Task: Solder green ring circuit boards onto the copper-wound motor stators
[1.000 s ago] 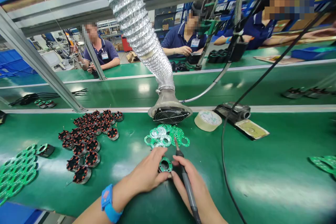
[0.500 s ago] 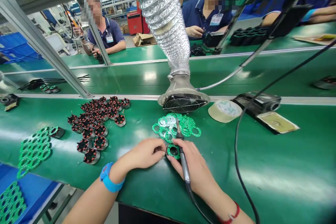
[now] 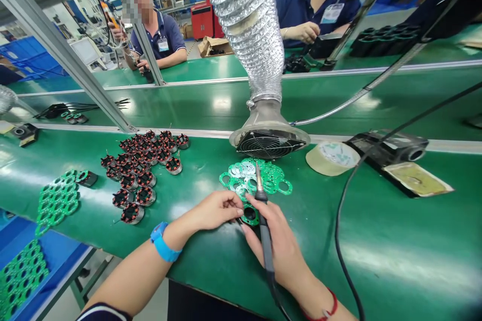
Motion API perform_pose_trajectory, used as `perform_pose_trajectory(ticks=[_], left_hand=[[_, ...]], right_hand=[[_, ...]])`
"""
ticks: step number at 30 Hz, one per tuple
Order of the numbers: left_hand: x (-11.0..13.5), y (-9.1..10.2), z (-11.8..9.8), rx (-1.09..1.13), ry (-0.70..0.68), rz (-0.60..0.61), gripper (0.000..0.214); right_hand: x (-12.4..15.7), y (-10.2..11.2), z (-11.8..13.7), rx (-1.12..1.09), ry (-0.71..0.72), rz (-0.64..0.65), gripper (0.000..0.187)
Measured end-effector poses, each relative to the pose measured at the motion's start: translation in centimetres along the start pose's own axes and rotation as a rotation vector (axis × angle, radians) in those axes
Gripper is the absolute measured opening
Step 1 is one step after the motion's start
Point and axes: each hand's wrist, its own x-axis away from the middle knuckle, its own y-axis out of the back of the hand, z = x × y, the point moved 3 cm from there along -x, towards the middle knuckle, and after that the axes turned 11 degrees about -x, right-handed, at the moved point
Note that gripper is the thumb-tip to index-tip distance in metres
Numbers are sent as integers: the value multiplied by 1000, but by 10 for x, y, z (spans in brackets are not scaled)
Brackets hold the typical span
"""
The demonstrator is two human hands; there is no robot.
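My right hand point(image 3: 285, 243) is wrapped round a soldering iron point(image 3: 265, 241), its tip pointing away from me over a pile of green ring-shaped circuit boards point(image 3: 276, 176). One green ring board point(image 3: 246, 221) with a dark centre lies between my two hands, seemingly on a motor stator mostly hidden by my fingers. The fingers of my left hand point(image 3: 211, 213) are curled and pinch at its left edge. Right thumb and index finger lie near its right side. Several copper-wound motor stators point(image 3: 132, 213) are grouped to the left.
A fume hood point(image 3: 269, 143) on a foil duct hangs behind the pile. To the right are a tape roll point(image 3: 332, 158), a soldering stand with a yellow sponge point(image 3: 417, 179) and the iron's cable point(image 3: 338, 220). Board panels point(image 3: 60, 198) lie far left. Co-workers sit across the bench.
The view has shifted a little, so the bench things appear displaced. My left fingers have closed in on the ring board's upper left edge. The iron stays in my right hand.
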Motion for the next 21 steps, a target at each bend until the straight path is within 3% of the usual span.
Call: perform_pose_trajectory(ticks=[3, 9, 13, 17, 21], left_hand=[[-2, -1, 0, 1, -2, -21, 18], [0, -1, -3, -144, 65, -121, 5], [4, 0, -12, -354, -1, -202, 10], [6, 1, -18, -452, 5, -201, 12], [6, 1, -19, -478, 4, -189, 11]], right_hand=[[-1, 1, 4, 2, 84, 25, 48], [-3, 9, 2, 25, 101, -35, 32], [0, 15, 0, -36, 23, -118, 24], [10, 24, -6, -142, -117, -199, 22], [18, 30, -11, -282, -75, -224, 17]])
